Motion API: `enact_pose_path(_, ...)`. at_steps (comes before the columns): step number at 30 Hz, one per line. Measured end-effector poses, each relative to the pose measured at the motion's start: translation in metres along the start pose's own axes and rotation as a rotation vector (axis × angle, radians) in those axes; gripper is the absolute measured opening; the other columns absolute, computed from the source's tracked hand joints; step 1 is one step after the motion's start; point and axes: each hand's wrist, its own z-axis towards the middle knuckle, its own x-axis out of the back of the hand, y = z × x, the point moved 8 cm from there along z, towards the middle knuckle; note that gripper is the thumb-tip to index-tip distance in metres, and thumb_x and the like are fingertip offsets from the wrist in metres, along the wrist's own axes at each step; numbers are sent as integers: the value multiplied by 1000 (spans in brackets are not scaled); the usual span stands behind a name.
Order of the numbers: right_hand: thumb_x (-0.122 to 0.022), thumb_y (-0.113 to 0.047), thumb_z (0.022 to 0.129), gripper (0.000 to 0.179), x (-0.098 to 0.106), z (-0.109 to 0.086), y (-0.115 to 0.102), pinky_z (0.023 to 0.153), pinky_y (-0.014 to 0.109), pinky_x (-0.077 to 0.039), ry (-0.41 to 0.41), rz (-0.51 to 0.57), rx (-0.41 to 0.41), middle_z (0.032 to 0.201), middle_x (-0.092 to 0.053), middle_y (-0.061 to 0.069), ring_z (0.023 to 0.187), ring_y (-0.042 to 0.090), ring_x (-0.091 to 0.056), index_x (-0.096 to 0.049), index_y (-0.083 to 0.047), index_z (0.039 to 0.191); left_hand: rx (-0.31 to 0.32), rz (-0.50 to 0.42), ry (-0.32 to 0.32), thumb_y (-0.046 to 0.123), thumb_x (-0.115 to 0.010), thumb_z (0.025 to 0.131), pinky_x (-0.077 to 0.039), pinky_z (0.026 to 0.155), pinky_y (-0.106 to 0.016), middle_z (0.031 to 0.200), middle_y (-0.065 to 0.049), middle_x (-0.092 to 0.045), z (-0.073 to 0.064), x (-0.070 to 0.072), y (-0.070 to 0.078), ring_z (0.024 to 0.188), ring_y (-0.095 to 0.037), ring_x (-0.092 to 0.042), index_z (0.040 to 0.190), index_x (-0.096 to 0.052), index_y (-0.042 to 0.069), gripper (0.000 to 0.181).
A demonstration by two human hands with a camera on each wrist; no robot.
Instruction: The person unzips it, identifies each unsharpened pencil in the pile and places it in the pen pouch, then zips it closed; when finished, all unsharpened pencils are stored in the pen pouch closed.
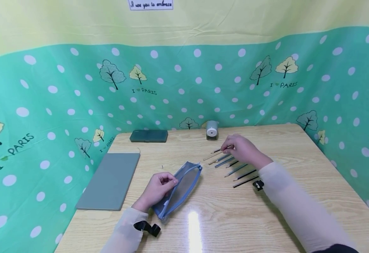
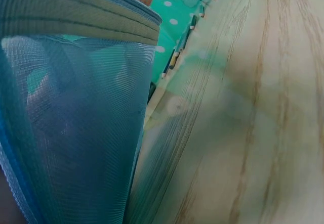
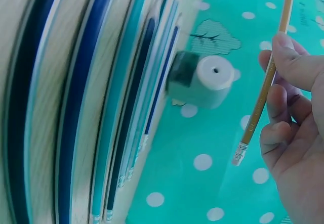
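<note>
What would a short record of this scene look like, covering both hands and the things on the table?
Left hand: pinches an edge of the blue mesh pouch
Right hand: holds a yellow-brown pencil raised off the table
Pouch mouth: open
Other pencils: several, laid roughly side by side, mostly blue, teal or dark
Far edge: pencil sharpener and dark case
Left side: flat grey board
</note>
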Motion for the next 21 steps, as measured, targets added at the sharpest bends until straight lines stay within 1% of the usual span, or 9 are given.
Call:
enact_pose_path(5, -82, -8, 91, 15, 3, -10, -18, 81, 38, -53, 32, 34, 23, 91, -68, -13, 93, 14, -58, -83, -21, 99, -6, -1, -3, 14, -70, 102, -40, 47, -21, 61, 1, -54, 0, 0, 0, 49, -7, -46, 96, -75, 2, 14)
enact_pose_path(12, -83, -7, 90, 18, 2, -18, -42, 80, 37, -50, 57, 36, 75, 93, -67, -15, 93, 12, -57, -83, -23, 99, -8, -5, 1, 14, -70, 102, -40, 47, -21, 62, 0, -53, 0, 0, 1, 49, -7, -46, 96, -74, 1, 15)
enact_pose_path(16, -84, -7, 88, 19, 1, -21, -56, 78, 36, -50, 75, 28, 124, 94, -67, -16, 94, 12, -57, -82, -24, 96, -12, -5, 6, 14, -70, 102, -40, 47, -21, 62, 0, -54, -1, 0, 2, 49, -7, -46, 96, -74, 1, 15)
enact_pose_path(21, -86, -5, 85, 19, -1, -25, -69, 79, 37, -51, 91, 44, 190, 97, -67, -14, 96, 13, -59, -82, -22, 94, -9, 3, 9, 14, -70, 102, -41, 47, -21, 62, 0, -54, -1, 0, 3, 49, -8, -47, 96, -74, 1, 15)
